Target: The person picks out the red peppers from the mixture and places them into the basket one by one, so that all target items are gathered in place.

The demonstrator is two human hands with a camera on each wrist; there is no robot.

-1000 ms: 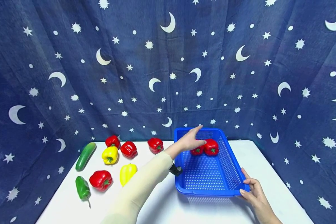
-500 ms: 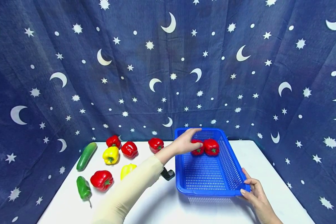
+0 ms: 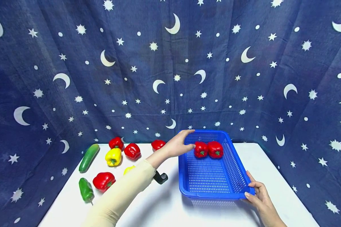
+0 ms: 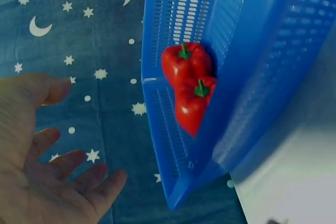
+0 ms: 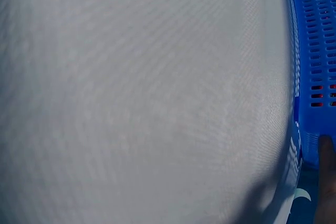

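Observation:
Two red bell peppers, one on the left (image 3: 200,149) and one on the right (image 3: 215,149), lie side by side at the far end of a blue plastic basket (image 3: 210,196). Over the basket's far left corner is my left hand (image 3: 176,145), fingers spread and relaxed, holding nothing. The left wrist view shows that hand (image 4: 63,177) apart from the basket and both peppers. At the near right corner, my right hand (image 3: 260,198) grips the basket rim between thumb and fingers. In the right wrist view a single finger (image 5: 326,177) lies against the basket wall.
Left on the white table (image 3: 159,208) lie a cucumber (image 3: 89,158), a green chili pepper (image 3: 86,190), a yellow bell pepper (image 3: 113,157) and several red bell peppers, one nearest the front (image 3: 103,181). My left sleeve (image 3: 125,192) partly covers another yellow pepper (image 3: 128,169). A starry curtain (image 3: 170,78) hangs behind.
My left hand has drawn back leftward from above the peppers in the basket, uncovering the left one. The right hand keeps its hold on the rim.

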